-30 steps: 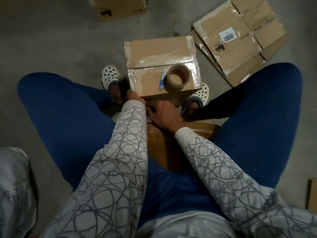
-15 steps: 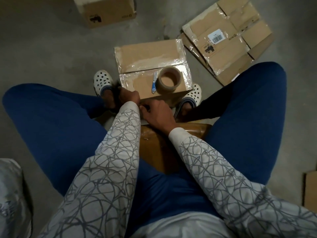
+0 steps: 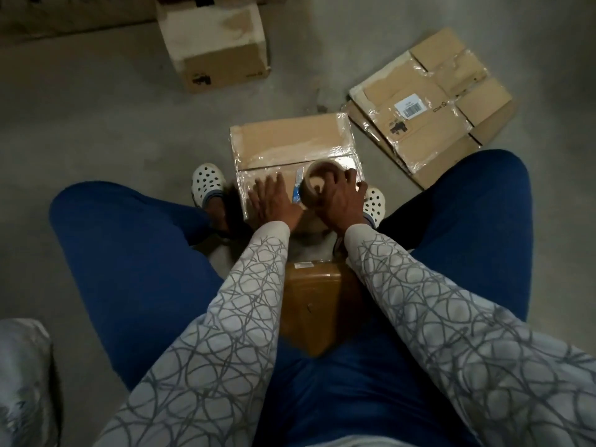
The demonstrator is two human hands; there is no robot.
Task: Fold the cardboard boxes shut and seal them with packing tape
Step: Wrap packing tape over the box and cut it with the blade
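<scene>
A closed cardboard box (image 3: 290, 140) with shiny tape on its flaps stands on the floor between my feet. My left hand (image 3: 272, 201) lies flat, fingers straight, on the near flap. My right hand (image 3: 340, 198) grips the brown tape roll (image 3: 317, 179) that sits on the box top, fingers curled over its rim. A small blue and white cutter (image 3: 297, 185) lies on the box between the two hands, partly hidden.
A stack of flattened boxes (image 3: 432, 101) lies at the right on the concrete floor. Another assembled box (image 3: 216, 43) stands farther back. A brown wooden stool (image 3: 312, 301) shows between my knees. White perforated clogs (image 3: 206, 182) flank the box.
Both hands rose from the near side of the box onto its top. The left now presses flat on the flap and the right has taken hold of the tape roll.
</scene>
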